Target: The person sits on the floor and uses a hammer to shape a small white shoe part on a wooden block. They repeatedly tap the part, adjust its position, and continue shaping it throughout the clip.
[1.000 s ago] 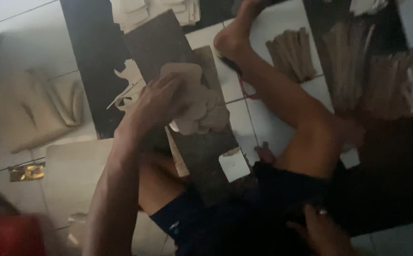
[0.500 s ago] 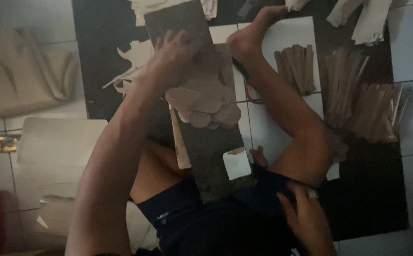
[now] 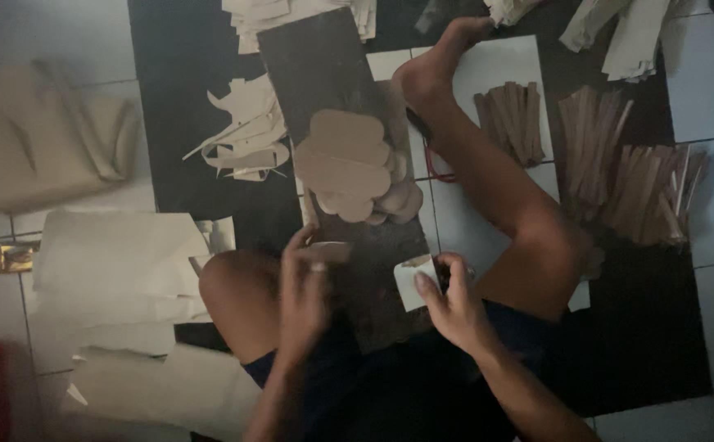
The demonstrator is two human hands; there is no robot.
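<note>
Small pale card piece [image 3: 330, 251] sits on the near part of the dark board [image 3: 349, 180], which runs lengthwise away from the person, near end by the lap. Left hand [image 3: 304, 299] has it nipped betw fingertips at the near edge; the piece looks thin, light, prob. bends easily, so best taken by an edge w/ a light pinch, not squeezed flat. Right hand [image 3: 455, 307] curled round a small white block-like thing [image 3: 413, 281] at the board's right edge, thumb and fingers closed on it; can't tell what it's made of. Further up the board: stack of rounded tan cutouts [image 3: 349, 164], flat, matte, lobed outline, overlapping. Left of the board, loose pale offcuts [image 3: 242, 139], thin curved strips on the black mat [image 3: 177, 98]. Right of the outstretched leg, bundles of flat wooden sticks [image 3: 512, 123], more [image 3: 627, 176] further right, stiff, straight, brownish. Big pale paper sheets [image 3: 119, 270] lie on the tiled floor to the left. Light dim, edges soft.
</note>
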